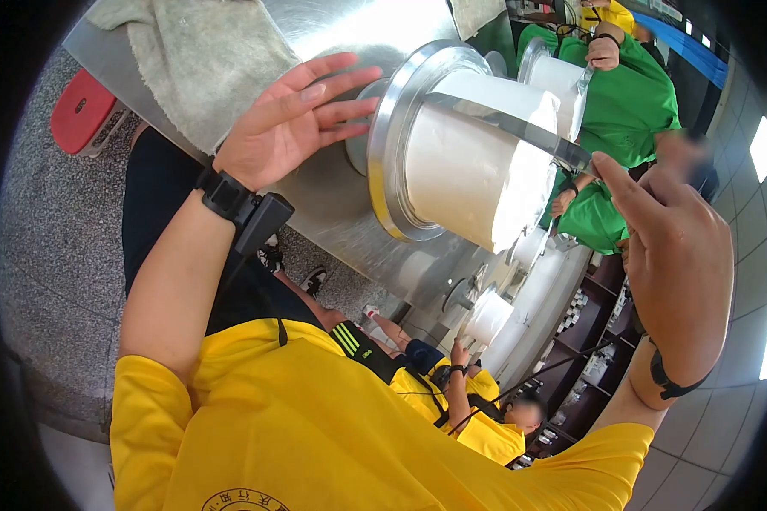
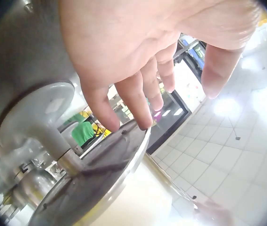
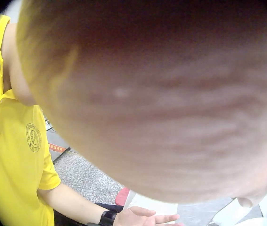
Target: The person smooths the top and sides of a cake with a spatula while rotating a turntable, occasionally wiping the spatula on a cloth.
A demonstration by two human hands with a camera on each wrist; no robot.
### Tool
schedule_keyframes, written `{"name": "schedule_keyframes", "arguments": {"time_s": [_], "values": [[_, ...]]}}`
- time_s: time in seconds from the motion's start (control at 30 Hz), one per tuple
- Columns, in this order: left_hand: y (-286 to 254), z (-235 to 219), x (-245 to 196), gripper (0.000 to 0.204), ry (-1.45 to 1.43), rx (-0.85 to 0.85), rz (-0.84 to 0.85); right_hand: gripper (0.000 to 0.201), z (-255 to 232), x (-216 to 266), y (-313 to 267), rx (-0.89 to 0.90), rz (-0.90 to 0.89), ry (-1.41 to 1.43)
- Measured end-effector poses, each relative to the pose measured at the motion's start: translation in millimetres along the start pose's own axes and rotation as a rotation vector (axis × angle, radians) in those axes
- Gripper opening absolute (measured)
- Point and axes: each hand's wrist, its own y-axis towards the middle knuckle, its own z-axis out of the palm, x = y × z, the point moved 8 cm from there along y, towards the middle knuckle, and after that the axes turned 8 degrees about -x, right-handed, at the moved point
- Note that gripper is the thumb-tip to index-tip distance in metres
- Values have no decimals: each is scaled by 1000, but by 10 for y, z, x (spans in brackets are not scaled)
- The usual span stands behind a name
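A cake coated in white cream [image 1: 460, 179] sits on a metal turntable [image 1: 385, 170] with a pedestal foot. My left hand [image 1: 285, 128] is beside the turntable, fingers spread and fairly straight; in the left wrist view its fingertips are right at the rim of the turntable plate [image 2: 110, 172]. With my right hand [image 1: 686, 243] I hold a long metal palette knife [image 1: 520, 132], index finger stretched toward the blade. The blade lies across the cake's top edge in the head view. The handle is hidden behind the hand. In the right wrist view the right hand [image 3: 171, 117] is a blurred close-up.
A grey cloth [image 1: 204, 68] lies on the steel table [image 1: 349, 200]. A red stool [image 1: 83, 111] stands on the floor beside it. Across the table, people in green shirts [image 1: 639, 111] work at another white cake [image 1: 558, 81]. A person in yellow [image 1: 486, 434] works at a further turntable.
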Motion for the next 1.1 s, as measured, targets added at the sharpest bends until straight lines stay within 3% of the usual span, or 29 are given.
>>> {"name": "schedule_keyframes", "arguments": {"time_s": [0.27,0.37,0.43,0.53,0.77,1.1], "values": [[-1,50,-53,62,-145,0,22,49,5,15,-12,0,10,6],[-4,67,-70,67,-57,-41,1,49,1,23,-12,-2,-1,-2],[-30,-69,26,56,385,-184,-141,49,0,25,-12,-2,3,-3],[-135,-2,139,51,411,-135,-268,49,-7,19,-26,-3,3,-7],[-109,52,214,29,476,-83,-218,48,-63,75,-53,-17,-5,-5],[-89,54,211,26,498,-67,-186,48,-59,107,-82,-32,-15,-13]]}}
